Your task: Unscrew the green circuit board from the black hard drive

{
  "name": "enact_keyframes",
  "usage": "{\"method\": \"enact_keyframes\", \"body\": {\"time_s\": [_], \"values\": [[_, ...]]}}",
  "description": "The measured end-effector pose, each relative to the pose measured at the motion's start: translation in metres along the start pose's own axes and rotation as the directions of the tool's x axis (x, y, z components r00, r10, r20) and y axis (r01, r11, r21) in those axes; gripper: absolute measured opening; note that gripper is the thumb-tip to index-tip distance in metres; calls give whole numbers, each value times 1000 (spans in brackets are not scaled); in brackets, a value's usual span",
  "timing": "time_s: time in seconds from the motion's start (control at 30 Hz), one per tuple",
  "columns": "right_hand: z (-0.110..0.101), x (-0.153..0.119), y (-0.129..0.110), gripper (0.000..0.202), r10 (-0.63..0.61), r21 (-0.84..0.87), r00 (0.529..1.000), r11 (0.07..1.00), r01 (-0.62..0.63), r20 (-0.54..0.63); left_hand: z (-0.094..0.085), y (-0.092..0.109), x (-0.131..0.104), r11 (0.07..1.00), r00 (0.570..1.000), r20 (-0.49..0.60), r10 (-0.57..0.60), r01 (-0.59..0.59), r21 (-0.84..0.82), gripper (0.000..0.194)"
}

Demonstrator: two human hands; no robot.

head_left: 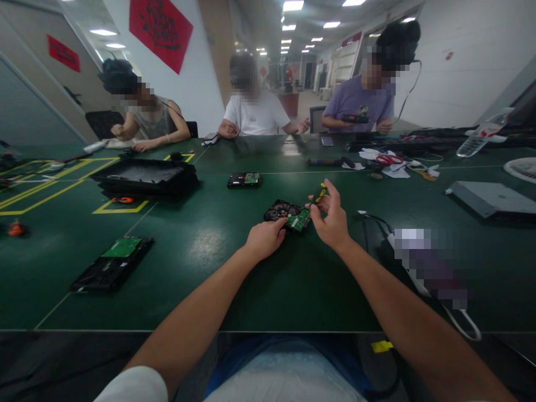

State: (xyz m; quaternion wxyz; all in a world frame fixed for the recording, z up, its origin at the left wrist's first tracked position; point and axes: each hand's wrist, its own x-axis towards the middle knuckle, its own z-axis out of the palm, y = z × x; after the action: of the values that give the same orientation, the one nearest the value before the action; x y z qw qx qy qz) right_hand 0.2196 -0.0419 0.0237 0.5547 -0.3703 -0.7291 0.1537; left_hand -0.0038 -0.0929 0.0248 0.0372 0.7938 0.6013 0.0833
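In front of me on the green table lies a hard drive (278, 210), its black metal side up, with a green circuit board (298, 221) at its right end. My left hand (266, 240) steadies the drive's near edge, index finger resting by the board and the other fingers curled. My right hand (331, 219) is closed around a screwdriver (321, 193) with a yellow and black handle. The screwdriver slants down toward the board's right edge; its tip is too small to make out.
Another hard drive (244, 179) lies farther back, and a larger one (115, 262) at the left. Black trays (144, 176) stand at back left. A power strip (412, 265) and a silver box (492, 200) are at the right. Three people sit across the table.
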Motion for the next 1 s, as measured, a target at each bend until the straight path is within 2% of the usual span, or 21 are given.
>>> {"method": "enact_keyframes", "body": {"time_s": [0.2, 0.43, 0.6, 1.0], "values": [[0, 1, -4, 80, -13, -98, 999, 995, 8, -52, -2, 1, 0, 999, 999, 14, 29, -29, 37, 49], [0, 1, -6, 79, -16, -80, 999, 997, 12, -47, -5, 2, 0, 995, 999, 16, 51, -52, 84, 49], [0, 0, -3, 76, -6, -3, 1000, 1000, 5, -11, -6, 2, 1, 992, 998, 16, 64, -65, 107, 50], [0, -1, -2, 76, -4, 33, 1000, 999, 4, 12, -6, 1, 0, 998, 998, -11, 58, -58, -1, 46]]}}
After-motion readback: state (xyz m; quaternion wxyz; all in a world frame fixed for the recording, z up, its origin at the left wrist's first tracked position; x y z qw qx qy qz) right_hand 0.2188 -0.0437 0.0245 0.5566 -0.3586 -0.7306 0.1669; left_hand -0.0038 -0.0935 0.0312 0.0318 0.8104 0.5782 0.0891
